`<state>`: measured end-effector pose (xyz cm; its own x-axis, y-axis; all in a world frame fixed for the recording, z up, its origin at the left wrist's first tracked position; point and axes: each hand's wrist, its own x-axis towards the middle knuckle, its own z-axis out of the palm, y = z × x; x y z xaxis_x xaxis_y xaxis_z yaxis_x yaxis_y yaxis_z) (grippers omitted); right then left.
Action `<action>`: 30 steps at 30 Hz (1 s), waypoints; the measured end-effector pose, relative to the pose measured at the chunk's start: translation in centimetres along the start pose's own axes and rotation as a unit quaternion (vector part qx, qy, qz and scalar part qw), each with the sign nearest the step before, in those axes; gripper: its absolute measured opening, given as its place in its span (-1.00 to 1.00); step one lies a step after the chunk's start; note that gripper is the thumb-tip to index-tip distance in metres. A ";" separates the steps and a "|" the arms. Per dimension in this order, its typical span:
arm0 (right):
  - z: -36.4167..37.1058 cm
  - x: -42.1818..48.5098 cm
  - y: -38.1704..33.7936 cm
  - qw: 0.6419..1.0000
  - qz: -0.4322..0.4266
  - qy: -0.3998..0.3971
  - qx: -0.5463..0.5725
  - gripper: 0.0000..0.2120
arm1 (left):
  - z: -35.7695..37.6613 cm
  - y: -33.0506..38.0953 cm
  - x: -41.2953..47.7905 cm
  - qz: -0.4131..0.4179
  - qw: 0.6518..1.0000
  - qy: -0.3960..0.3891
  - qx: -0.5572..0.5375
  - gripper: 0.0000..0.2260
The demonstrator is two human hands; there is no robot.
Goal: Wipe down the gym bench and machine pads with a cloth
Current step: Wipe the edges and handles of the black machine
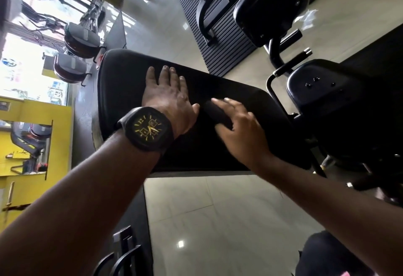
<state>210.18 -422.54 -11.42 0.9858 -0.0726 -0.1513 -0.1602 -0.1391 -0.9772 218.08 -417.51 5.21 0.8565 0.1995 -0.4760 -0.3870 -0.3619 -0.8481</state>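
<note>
A long black padded gym bench (122, 92) fills the middle of the head view. My left hand (168, 97), with a black and yellow watch on its wrist, lies flat on the pad with straight fingers. Just to its right, my right hand (237, 121) presses a dark rolled cloth (218, 114) against the pad; the hand is blurred, and its fingers lie over the cloth. A second black seat pad (322, 92) and a black back pad (272, 3) stand to the right of the bench.
Black metal frame tubes (272, 83) join the pads on the right. A ribbed black floor mat (218, 35) lies beyond the bench on pale tiles. Exercise bikes (76, 40) line a window at left, beside a yellow wall (63, 136). Another black frame (124, 251) stands at bottom.
</note>
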 end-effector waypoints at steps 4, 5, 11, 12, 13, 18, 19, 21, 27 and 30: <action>-0.1 -1.3 2.6 0.992 0.127 0.017 -0.008 -0.48 | 0.0 0.1 0.1 0.003 1.000 -0.003 0.002 -0.31; -0.1 -2.5 2.3 0.992 0.127 0.014 -0.009 -0.48 | 0.0 0.1 0.2 0.002 1.000 -0.004 0.000 -0.31; -0.1 -2.0 -0.5 1.000 -0.011 0.005 0.019 -0.43 | -0.1 0.3 0.1 -0.001 1.000 -0.006 -0.004 -0.31; 0.0 -0.8 -0.1 1.000 -0.024 0.001 0.015 -0.44 | -0.2 0.3 0.0 -0.002 1.000 -0.005 -0.004 -0.31; 0.0 0.3 0.8 1.000 -0.014 -0.001 0.012 -0.45 | -0.2 0.3 -0.1 -0.001 1.000 -0.004 -0.003 -0.31; 0.0 -0.9 2.1 0.995 0.104 0.002 0.000 -0.49 | 0.2 0.3 -0.4 0.009 1.000 -0.003 -0.005 -0.33; -0.1 -2.0 1.3 0.997 0.081 0.011 -0.001 -0.48 | 0.2 0.3 -0.3 0.009 1.000 -0.004 -0.006 -0.33; -0.1 -3.4 -0.3 0.999 0.015 0.023 0.016 -0.45 | 0.1 0.4 -0.3 0.007 1.000 -0.006 -0.005 -0.33; 0.2 0.4 2.1 0.999 0.032 0.025 0.003 -0.48 | 0.1 0.7 -0.3 -0.002 1.000 -0.006 -0.002 -0.34; -0.1 -1.3 3.3 0.992 0.125 0.024 0.006 -0.46 | 0.3 0.8 -0.3 -0.005 1.000 -0.005 -0.003 -0.34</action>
<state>208.36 -423.01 -14.45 0.9115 -0.1507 -0.3826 -0.3990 -0.0983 -0.9117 217.40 -417.61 4.64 0.8567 0.2124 -0.4700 -0.3764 -0.3656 -0.8513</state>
